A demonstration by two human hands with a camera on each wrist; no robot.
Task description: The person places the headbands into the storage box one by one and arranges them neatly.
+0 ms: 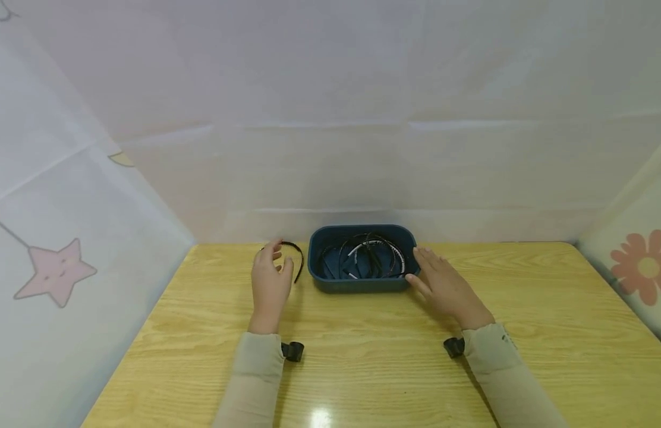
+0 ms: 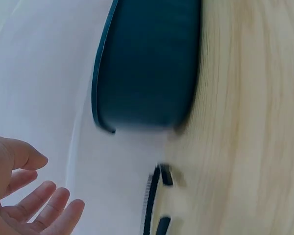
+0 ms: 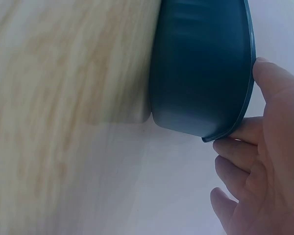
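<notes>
A dark blue oblong bin (image 1: 362, 286) stands toward the back of the table, holding several black and white headbands (image 1: 380, 242) that overlap one another. My right hand (image 1: 445, 288) touches the bin's right end; in the right wrist view its thumb and fingertips (image 3: 235, 147) meet the rim at that end. To the left of the bin, a black headband (image 1: 302, 260) lies on the wood. My left hand (image 1: 270, 284) hovers by that headband with loosely bent fingers and nothing in them. The left wrist view shows a gap between the hand (image 2: 34, 205) and the black headband (image 2: 149, 205).
The light wooden table (image 1: 362, 356) ends at a pale cloth backdrop (image 1: 330, 166) close behind the bin. More cloth, printed with a star (image 1: 56, 272) and a flower (image 1: 647, 267), hangs at both sides. Each wrist wears a black mount (image 1: 294, 351).
</notes>
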